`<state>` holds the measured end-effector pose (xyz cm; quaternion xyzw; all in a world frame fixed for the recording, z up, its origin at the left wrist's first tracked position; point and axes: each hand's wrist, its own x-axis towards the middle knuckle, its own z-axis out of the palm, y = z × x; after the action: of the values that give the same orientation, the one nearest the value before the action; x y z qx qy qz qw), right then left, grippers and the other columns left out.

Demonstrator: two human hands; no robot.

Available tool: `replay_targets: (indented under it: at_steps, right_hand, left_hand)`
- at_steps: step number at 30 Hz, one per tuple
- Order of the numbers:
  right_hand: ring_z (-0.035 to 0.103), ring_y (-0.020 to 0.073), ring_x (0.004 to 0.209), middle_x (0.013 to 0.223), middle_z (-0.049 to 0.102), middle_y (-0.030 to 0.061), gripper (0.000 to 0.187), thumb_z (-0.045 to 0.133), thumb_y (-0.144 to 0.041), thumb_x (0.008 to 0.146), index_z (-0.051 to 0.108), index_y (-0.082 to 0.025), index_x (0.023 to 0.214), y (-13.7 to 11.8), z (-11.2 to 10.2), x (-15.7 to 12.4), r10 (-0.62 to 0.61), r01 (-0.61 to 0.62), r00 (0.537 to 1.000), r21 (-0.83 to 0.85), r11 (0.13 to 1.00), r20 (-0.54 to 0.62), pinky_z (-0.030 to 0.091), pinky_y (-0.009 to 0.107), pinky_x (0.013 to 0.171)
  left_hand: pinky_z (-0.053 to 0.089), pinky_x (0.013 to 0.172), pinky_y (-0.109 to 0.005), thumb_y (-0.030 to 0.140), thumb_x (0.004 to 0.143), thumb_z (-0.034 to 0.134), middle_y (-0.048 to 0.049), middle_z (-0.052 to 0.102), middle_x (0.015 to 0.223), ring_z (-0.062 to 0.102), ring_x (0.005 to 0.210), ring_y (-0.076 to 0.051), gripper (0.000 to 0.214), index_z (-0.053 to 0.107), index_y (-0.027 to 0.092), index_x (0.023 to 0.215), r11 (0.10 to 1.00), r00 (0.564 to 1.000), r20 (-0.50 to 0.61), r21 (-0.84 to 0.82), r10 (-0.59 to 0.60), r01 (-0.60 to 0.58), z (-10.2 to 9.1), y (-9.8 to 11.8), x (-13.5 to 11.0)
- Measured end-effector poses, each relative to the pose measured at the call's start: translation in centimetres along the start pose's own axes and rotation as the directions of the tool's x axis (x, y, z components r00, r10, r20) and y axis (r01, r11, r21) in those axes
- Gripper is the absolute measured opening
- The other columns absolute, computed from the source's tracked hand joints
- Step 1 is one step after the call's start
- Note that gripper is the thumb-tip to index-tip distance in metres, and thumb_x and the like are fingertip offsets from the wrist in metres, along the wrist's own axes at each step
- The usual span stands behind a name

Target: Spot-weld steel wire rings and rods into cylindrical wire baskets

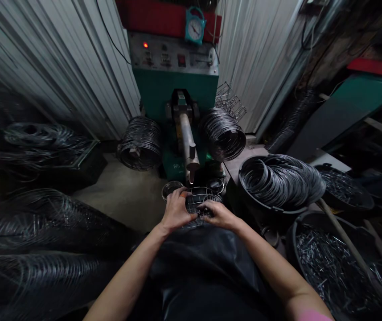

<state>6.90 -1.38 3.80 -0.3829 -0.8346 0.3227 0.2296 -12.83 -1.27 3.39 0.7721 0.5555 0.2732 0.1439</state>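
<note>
Both hands are clamped on the same thing here: the left hand (177, 211) curls over the left side of a wire frame (200, 196), the right hand (218, 211) has its thumb and fingers on the right side. My guess is the two-sided grip keeps it from twisting. Exactly which wires the fingertips pinch is too small to tell.

The frame sits right in front of the green machine (177, 80), just on the near side of the tip of its metal arm (188, 140). Can't tell if it's also resting on the dark apron (207, 263).

Wire coils flank the machine, a left coil (141, 133) and a right coil (220, 133). Further right of it there's a black tub (262, 203) full of wire rings (287, 183), with short wire pieces (327, 267) nearer the person. Probably parked there for easy reach. Bigger hoops (43, 223) lie left of the machine, I'd guess out of elbow range.
</note>
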Motion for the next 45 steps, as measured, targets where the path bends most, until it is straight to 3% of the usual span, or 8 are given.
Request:
replay_targets:
  at_steps: [12, 21, 27, 36, 42, 45]
  right_hand:
    - [0.064, 0.0156, 0.077, 0.082, 0.068, 0.0046, 0.011, 0.060, -0.015, 0.079, 0.066, -0.018, 0.087, 1.2, 1.2, 1.3, -0.112, 0.108, 0.991, -0.053, 0.993, -0.075, 0.049, 0.025, 0.070]
    - [0.065, 0.0149, 0.077, 0.085, 0.068, 0.0049, 0.011, 0.060, -0.014, 0.080, 0.065, -0.019, 0.088, 1.8, 1.8, 2.7, -0.146, 0.132, 0.986, -0.158, 0.979, -0.083, 0.050, 0.023, 0.068]
    - [0.065, 0.0152, 0.076, 0.084, 0.068, 0.0054, 0.013, 0.060, -0.010, 0.079, 0.065, -0.018, 0.087, 1.8, 1.2, 4.2, -0.145, 0.127, 0.987, -0.200, 0.972, -0.076, 0.049, 0.023, 0.068]
    - [0.064, 0.0146, 0.081, 0.087, 0.068, 0.0047, 0.010, 0.059, -0.012, 0.080, 0.066, -0.018, 0.086, 2.2, 0.6, 5.4, -0.150, 0.125, 0.983, -0.208, 0.970, -0.107, 0.048, 0.023, 0.073]
    - [0.065, 0.0155, 0.081, 0.089, 0.069, 0.0045, 0.017, 0.058, -0.009, 0.079, 0.066, -0.020, 0.089, 2.5, 0.7, 5.9, -0.100, 0.062, 0.986, -0.260, 0.964, -0.136, 0.048, 0.023, 0.071]
    - [0.065, 0.0161, 0.082, 0.090, 0.069, 0.0042, 0.018, 0.059, -0.009, 0.078, 0.066, -0.021, 0.089, 2.8, 0.7, 6.4, -0.099, 0.052, 0.981, -0.269, 0.962, -0.166, 0.049, 0.023, 0.072]
  left_hand:
    - [0.038, 0.099, -0.046, 0.032, 0.049, 0.079, -0.0142, 0.050, 0.124, 0.046, 0.118, -0.033, 0.063, 0.055, 0.016, 0.106, 0.999, 1.000, -0.006, -0.034, 0.002, -0.002, -0.1, -1.5, 0.5]
    - [0.041, 0.098, -0.048, 0.028, 0.049, 0.078, -0.0135, 0.051, 0.123, 0.047, 0.119, -0.033, 0.063, 0.054, 0.017, 0.106, 0.996, 0.997, -0.070, -0.072, 0.040, -0.045, 0.4, -3.6, 1.5]
    - [0.041, 0.098, -0.046, 0.028, 0.049, 0.078, -0.0119, 0.051, 0.125, 0.048, 0.116, -0.031, 0.061, 0.055, 0.018, 0.105, 0.994, 0.999, -0.046, -0.109, -0.016, 0.011, 0.2, -4.0, 2.6]
    - [0.043, 0.094, -0.043, 0.041, 0.048, 0.079, -0.0121, 0.056, 0.114, 0.053, 0.110, -0.030, 0.062, 0.056, 0.016, 0.100, 0.987, 0.996, -0.020, -0.136, -0.086, 0.083, -0.4, -3.7, 4.2]
    - [0.040, 0.096, -0.043, 0.036, 0.050, 0.078, -0.0115, 0.054, 0.120, 0.050, 0.113, -0.030, 0.059, 0.056, 0.018, 0.102, 0.988, 0.986, -0.081, -0.064, -0.146, 0.141, -0.6, -2.9, 4.5]
    - [0.041, 0.095, -0.040, 0.036, 0.050, 0.078, -0.0106, 0.054, 0.118, 0.051, 0.112, -0.028, 0.059, 0.054, 0.019, 0.102, 0.977, 0.978, -0.052, -0.074, -0.202, 0.198, -0.6, -3.1, 5.2]
